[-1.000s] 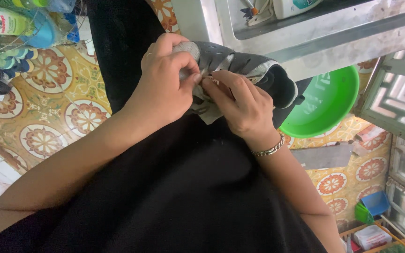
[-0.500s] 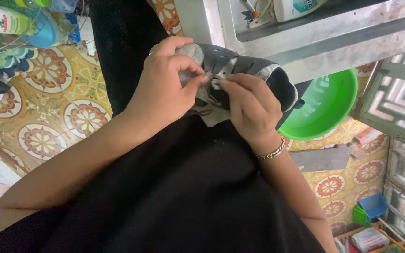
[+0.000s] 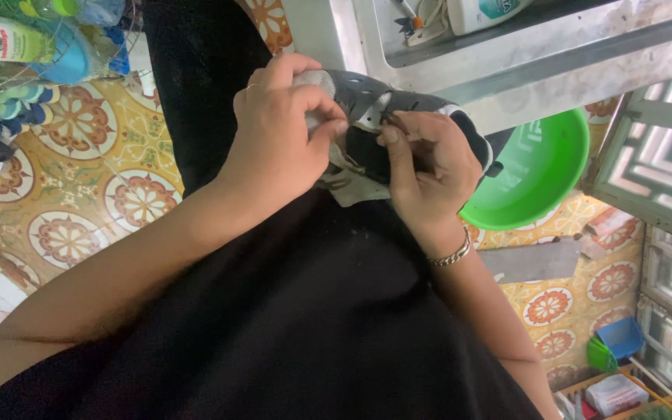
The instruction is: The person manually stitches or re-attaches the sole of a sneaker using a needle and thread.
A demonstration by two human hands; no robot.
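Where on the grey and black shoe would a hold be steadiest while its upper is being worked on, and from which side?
Probably the toe end of the shoe, taken from the person's left. That end is rounded and narrow enough for the left hand to wrap over it with the thumb pressing on top, as it does now. This leaves the middle of the upper exposed, where the right hand pinches something too small to identify.

It looked like a home, most likely a wash or utility corner. Under the hands lay a patterned tile floor point(image 3: 79, 179) in yellow and orange (the old decorative kind). Just right of the hands sat a green plastic basin point(image 3: 542, 175), and above them ran a metal shelf point(image 3: 523, 54) with a white bottle point(image 3: 480, 12). Far to the left hung bottles of cleaning liquid point(image 3: 17, 39); a metal window grille point(image 3: 655, 171) stood at the right.
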